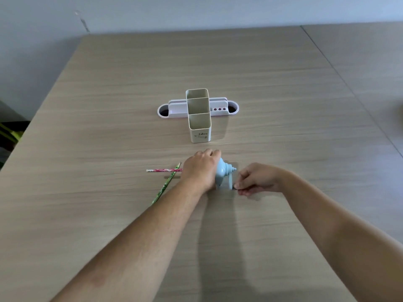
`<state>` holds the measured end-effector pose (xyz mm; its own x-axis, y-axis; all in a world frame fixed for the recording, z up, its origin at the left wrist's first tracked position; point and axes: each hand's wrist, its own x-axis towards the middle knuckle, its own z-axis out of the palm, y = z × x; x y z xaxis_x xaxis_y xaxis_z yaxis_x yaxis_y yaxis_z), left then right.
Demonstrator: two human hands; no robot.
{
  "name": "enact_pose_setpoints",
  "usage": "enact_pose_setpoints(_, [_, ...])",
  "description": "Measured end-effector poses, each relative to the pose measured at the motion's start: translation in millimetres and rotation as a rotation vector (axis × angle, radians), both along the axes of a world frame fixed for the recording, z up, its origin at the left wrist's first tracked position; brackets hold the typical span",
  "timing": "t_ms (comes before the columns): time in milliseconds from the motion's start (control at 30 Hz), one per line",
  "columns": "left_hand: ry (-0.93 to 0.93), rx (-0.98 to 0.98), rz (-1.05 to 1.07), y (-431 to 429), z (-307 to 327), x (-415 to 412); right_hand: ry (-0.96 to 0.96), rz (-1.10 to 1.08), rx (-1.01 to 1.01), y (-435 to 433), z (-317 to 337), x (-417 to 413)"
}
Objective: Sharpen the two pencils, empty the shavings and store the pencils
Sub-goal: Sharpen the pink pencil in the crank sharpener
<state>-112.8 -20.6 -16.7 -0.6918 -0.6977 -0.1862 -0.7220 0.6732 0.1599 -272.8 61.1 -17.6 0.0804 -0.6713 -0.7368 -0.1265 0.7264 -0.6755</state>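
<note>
A light blue crank sharpener (222, 171) stands on the wooden table (109, 214). My left hand (201, 167) lies over its left side and grips its body. My right hand (256, 179) pinches the end of the sharpener's crank handle (230, 183). A pink patterned pencil (163, 170) runs horizontally from under my left hand, its right end hidden by that hand. Under it a green patterned pencil (166, 184) lies diagonally on the table, crossing it.
A cream pencil holder (201, 134) with three compartments stands just beyond the sharpener. Behind it lies a low white organiser tray (174, 110) with round wells at both ends. The table's left edge runs diagonally; a seam marks a second table at right.
</note>
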Motion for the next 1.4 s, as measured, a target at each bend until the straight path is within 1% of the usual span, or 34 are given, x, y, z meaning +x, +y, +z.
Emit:
enact_pose_setpoints(33, [0.001,-0.001,-0.009,0,1,1,-0.066,-0.028,-0.048,-2,10,-6])
enact_pose_setpoints(100, [0.009,-0.014,-0.025,1,2,3,-0.118,-0.252,-0.179,-16,23,-12])
enact_pose_setpoints(167, [0.008,-0.018,-0.026,1,2,2,-0.046,-0.489,-0.258,-33,16,-7])
enact_pose_setpoints(200, [0.003,-0.022,-0.021,0,1,2,0.055,-0.52,-0.272,-39,4,-2])
enact_pose_setpoints(267, [0.001,-0.03,-0.004,0,0,0,0.28,-0.435,-0.237,-38,-23,7])
enact_pose_setpoints(300, [0.004,-0.031,0.004,0,-1,0,0.317,-0.361,-0.19,-31,-33,10])
enact_pose_setpoints(333, [0.008,-0.033,0.006,0,-1,0,0.29,-0.284,-0.136,-22,-35,11])
enact_pose_setpoints(367, [0.009,-0.034,0.005,-1,-2,0,0.21,-0.205,-0.08,-13,-32,9])
enact_pose_setpoints(433, [0.0,-0.021,0.001,-1,-1,0,-0.004,-0.043,0.005,-1,-14,1])
enact_pose_setpoints(467, [-0.008,-0.013,-0.003,-1,1,0,-0.096,-0.015,-0.005,1,-3,-5])
enact_pose_setpoints(500, [-0.018,-0.008,-0.009,0,2,1,-0.167,-0.041,-0.054,-2,7,-11])
enact_pose_setpoints(533, [-0.024,-0.006,-0.016,0,3,1,-0.199,-0.117,-0.117,-9,14,-16])
enact_pose_setpoints(567, [-0.023,-0.007,-0.023,0,3,1,-0.182,-0.226,-0.179,-18,18,-18])
enact_pose_setpoints(633, [-0.025,-0.007,-0.027,0,4,1,-0.046,-0.404,-0.263,-36,11,-16])
enact_pose_setpoints(667, [-0.026,-0.009,-0.024,0,3,1,0.074,-0.412,-0.273,-41,2,-11])
enact_pose_setpoints(733, [-0.021,-0.019,-0.012,0,1,0,0.309,-0.302,-0.233,-40,-22,-2])
enact_pose_setpoints(767, [-0.016,-0.028,-0.004,-1,1,0,0.349,-0.212,-0.177,-34,-30,1])
enact_pose_setpoints(800, [-0.012,-0.035,0.001,-1,0,-1,0.321,-0.115,-0.113,-25,-31,3])
enact_pose_setpoints(833, [-0.008,-0.035,0.002,-1,0,-1,0.246,-0.027,-0.053,-17,-26,3])
enact_pose_setpoints(900, [-0.013,-0.02,-0.007,-1,0,0,0.043,0.077,0.016,-6,-4,-4])
enact_pose_setpoints(933, [-0.016,-0.016,-0.013,0,1,1,-0.026,0.07,-0.015,-5,7,-9])
enact_pose_setpoints(967, [-0.017,-0.014,-0.019,1,3,1,-0.064,0.007,-0.084,-8,15,-14])
enact_pose_setpoints(1000, [-0.017,-0.013,-0.022,1,3,2,-0.071,-0.104,-0.165,-14,21,-17])
enact_pose_setpoints(1067, [-0.024,-0.019,-0.024,2,4,2,0.0,-0.35,-0.286,-29,17,-15])
enact_pose_setpoints(1100, [-0.024,-0.025,-0.02,2,4,2,0.092,-0.41,-0.319,-36,7,-11])
enact_pose_setpoints(1133, [-0.017,-0.032,-0.013,2,4,1,0.224,-0.408,-0.326,-39,-6,-6])
enact_pose_setpoints(1167, [-0.01,-0.041,-0.004,1,2,0,0.348,-0.36,-0.306,-39,-20,-1])
enact_pose_setpoints(1200, [-0.004,-0.05,0.005,1,1,0,0.414,-0.293,-0.256,-34,-30,3])
enact_pose_setpoints(1233, [-0.001,-0.058,0.01,1,0,-1,0.386,-0.222,-0.187,-25,-34,5])
enact_pose_setpoints(1267, [0.001,-0.058,0.011,1,-1,-1,0.288,-0.152,-0.117,-15,-32,5])
enact_pose_setpoints(1333, [0.006,-0.042,0.007,1,-2,0,0.028,-0.029,-0.022,0,-13,0])
enact_pose_setpoints(1367, [0.005,-0.036,0.001,1,-1,0,-0.064,-0.012,-0.022,2,-2,-5])
enact_pose_setpoints(1400, [0.005,-0.033,-0.005,2,0,1,-0.111,-0.032,-0.068,0,7,-11])
